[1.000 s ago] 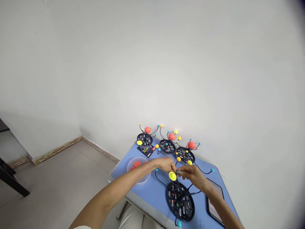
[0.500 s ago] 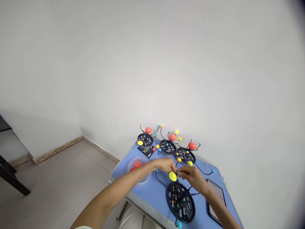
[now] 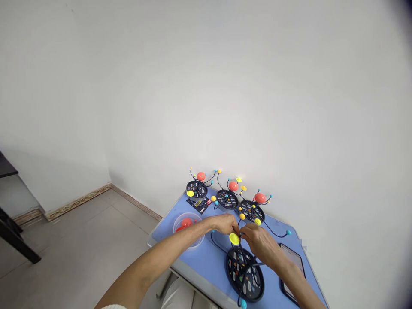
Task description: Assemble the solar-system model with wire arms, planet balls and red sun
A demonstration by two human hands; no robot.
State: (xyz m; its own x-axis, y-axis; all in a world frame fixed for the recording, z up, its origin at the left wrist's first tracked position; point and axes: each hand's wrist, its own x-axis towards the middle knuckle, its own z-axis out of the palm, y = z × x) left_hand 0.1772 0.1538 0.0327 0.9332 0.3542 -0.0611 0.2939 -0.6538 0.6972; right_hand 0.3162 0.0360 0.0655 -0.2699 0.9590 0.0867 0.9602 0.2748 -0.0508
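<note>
Live from the blue counter (image 3: 206, 253), and all eyes are on 1 piece: the front wire model (image 3: 245, 274), a round black base with black wires sprouting from it, tipped with beads. Both hands are right on top of it. The right hand (image 3: 262, 245) has its fingers pinched closed on a black wire (image 3: 241, 254) just beside a yellow disc (image 3: 234, 239) that sits above the base. The left hand (image 3: 225, 224) comes in from the other side, curled over, its fingertips just above that disc; whether it has a firm hold of anything, I can't tell from here.

Beyond the front wire model, 3 more wire models (image 3: 227, 199) stand in a row along the wall, each with a black base and 1 red ball (image 3: 233, 186) up on its wires, so that's 3 red balls up there. To the left of the front wire model, 1 clear plastic bowl (image 3: 189, 231) holds at least 2 more red balls (image 3: 186, 222), with the left forearm passing just in front of it. Further back sits 1 black printed card (image 3: 199, 204). To the right, 1 phone (image 3: 291, 259) lies flat on the counter, just past the right forearm.
</note>
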